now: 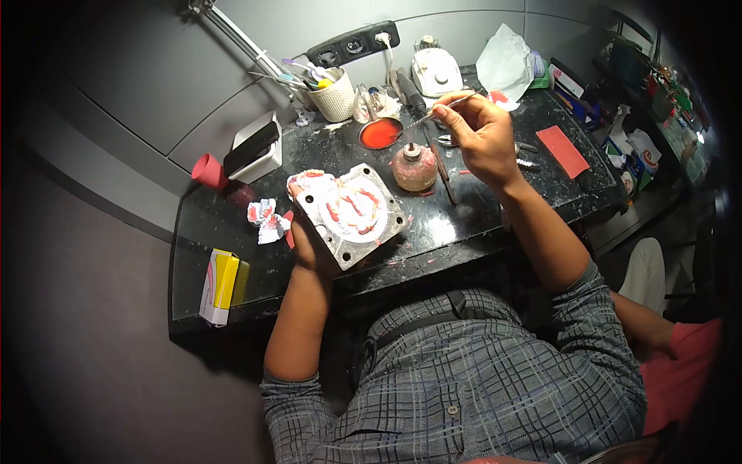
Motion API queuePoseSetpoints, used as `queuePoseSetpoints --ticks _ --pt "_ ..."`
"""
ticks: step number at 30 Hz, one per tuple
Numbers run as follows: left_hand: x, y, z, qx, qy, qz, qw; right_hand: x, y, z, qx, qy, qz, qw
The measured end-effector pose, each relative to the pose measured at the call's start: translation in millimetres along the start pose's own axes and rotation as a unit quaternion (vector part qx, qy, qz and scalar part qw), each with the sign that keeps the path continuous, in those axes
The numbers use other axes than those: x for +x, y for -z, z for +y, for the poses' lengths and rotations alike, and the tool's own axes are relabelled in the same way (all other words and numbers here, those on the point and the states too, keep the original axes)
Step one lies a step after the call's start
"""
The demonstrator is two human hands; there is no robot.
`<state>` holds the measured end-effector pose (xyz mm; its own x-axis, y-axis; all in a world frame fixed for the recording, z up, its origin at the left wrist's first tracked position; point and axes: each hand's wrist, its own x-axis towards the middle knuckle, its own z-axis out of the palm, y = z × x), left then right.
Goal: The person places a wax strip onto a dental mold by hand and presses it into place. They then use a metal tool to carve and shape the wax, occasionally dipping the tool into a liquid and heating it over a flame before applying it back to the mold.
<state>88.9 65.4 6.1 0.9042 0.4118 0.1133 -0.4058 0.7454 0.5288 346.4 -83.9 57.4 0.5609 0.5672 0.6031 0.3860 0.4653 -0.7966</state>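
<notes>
My left hand (307, 246) is wrapped round a square metal dental flask (345, 257) from its left side, holding it tilted above the front of the bench. White plaster in the flask carries curved streaks of pink wax (352, 207). A crumpled cloth or paper with red stains (311, 182) lies against the flask's far left corner. My right hand (481, 139) is raised, pinching a thin metal wax tool (420, 122). The tool points toward a ladle of red wax (381, 134). Just below stands a round glass spirit burner (414, 168); I cannot make out a flame.
A black bench (471, 224) holds a red wax sheet (563, 151), a yellow-and-white box (220, 286), stained crumpled paper (268, 222), a pink cup (207, 172), a white tray (259, 158), a tool pot (334, 97) and a white device (437, 72). Another person's arm (641, 321) is at right.
</notes>
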Motion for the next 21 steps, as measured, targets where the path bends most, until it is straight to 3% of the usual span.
queuePoseSetpoints --ticks 8,12,15,19,21 --pt "0 -1 -2 0.014 -0.007 0.007 1.000 -6 -5 -7 0.153 -0.092 -0.111 0.978" --pt "0 -10 -1 -0.003 0.021 -0.066 0.998 -13 -13 -5 0.142 -0.109 -0.153 0.972" --pt "0 -10 -3 -0.043 0.007 0.005 0.999 -16 -15 -5 0.165 -0.130 -0.181 0.961" --pt "0 -12 -3 -0.058 0.012 0.012 0.998 -18 -18 0 0.152 -0.123 -0.177 0.964" --pt "0 -10 -2 -0.027 0.024 -0.026 0.999 -17 -16 -2 0.144 -0.124 -0.178 0.966"
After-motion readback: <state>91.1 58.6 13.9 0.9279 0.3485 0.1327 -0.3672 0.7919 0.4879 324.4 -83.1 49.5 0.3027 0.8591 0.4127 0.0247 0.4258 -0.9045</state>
